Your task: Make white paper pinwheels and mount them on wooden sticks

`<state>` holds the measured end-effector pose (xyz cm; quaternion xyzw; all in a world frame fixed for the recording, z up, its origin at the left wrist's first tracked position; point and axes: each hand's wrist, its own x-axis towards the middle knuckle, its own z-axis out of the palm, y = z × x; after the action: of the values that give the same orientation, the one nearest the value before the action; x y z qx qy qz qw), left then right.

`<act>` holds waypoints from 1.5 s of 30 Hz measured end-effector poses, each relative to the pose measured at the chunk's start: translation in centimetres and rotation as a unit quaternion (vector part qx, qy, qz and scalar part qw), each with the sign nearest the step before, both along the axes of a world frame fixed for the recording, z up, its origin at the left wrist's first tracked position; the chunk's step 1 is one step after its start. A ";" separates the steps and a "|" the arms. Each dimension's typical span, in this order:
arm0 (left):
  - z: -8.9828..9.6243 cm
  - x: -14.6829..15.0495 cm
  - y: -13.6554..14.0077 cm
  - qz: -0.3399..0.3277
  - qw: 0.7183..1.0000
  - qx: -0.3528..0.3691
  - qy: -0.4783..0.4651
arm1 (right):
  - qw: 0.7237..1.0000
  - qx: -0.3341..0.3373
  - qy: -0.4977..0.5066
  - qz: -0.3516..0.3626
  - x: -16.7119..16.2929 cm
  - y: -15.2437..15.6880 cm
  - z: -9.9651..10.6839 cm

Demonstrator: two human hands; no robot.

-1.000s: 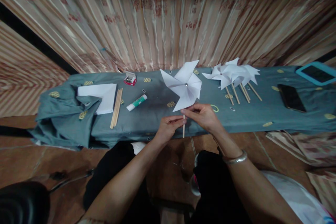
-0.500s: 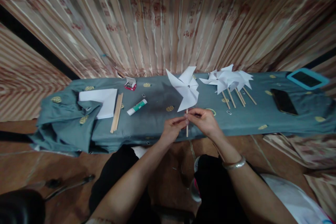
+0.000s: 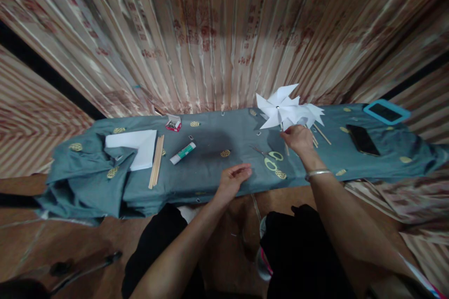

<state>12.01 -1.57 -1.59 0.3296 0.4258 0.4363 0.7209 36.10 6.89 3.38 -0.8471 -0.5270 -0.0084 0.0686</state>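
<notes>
My right hand (image 3: 297,140) is closed on the stick of a white paper pinwheel (image 3: 278,107), which it holds at the other finished pinwheels (image 3: 310,114). Their sticks partly show behind my hand. My left hand (image 3: 234,178) hovers over the front edge of the table, its fingers extended and holding nothing. Between the two hands lie scissors (image 3: 271,163) with light green handles. To the left of my left hand rests a glue stick (image 3: 183,153) with a green label.
Wooden sticks (image 3: 156,162) lie beside folded white paper (image 3: 145,149) on the left of the cloth-covered table (image 3: 206,177). Behind them sits a small red-and-white box (image 3: 173,123) of metal pieces. A black phone (image 3: 363,139) and a blue-framed tablet (image 3: 386,111) lie at the right.
My right hand has carried the pinwheel rightward to the others. My left hand has let go of its stick and stayed near the front edge. The scissors have come into view.
</notes>
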 end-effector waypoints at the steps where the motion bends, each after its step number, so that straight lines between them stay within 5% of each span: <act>1: 0.0 -0.1 0.0 -0.002 1.000 0.003 0.006 | 1.000 -0.004 -0.006 -0.009 0.5 0.7 -0.2; 13: 0.2 -1.0 -0.2 0.003 1.000 -0.016 -0.003 | 0.997 -0.045 -0.039 -0.053 3.4 3.5 -3.5; 22: -0.1 -1.2 0.0 -0.002 1.000 -0.012 -0.001 | 0.997 -0.043 -0.061 -0.020 3.7 3.6 -3.8; 31: -1.1 -0.8 -0.5 -0.024 0.999 0.021 0.031 | 0.992 0.007 -0.063 0.107 -0.9 -1.8 -2.0; 37: -2.4 -0.7 -1.7 -0.050 0.996 0.029 0.062 | 0.974 0.056 0.055 0.211 -6.2 -6.8 -3.8; 41: -3.4 -0.4 -4.3 -0.073 0.994 0.030 0.077 | 0.962 0.098 0.087 0.239 -7.8 -8.7 -5.4; 45: -4.6 -0.1 -9.8 -0.103 0.992 0.012 0.077 | 0.957 0.126 0.097 0.241 -8.2 -8.8 -6.2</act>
<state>11.91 -11.39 -6.16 0.4127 0.4383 0.3382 0.7233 27.87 -1.87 -2.87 -0.6762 -0.7009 0.0239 0.2255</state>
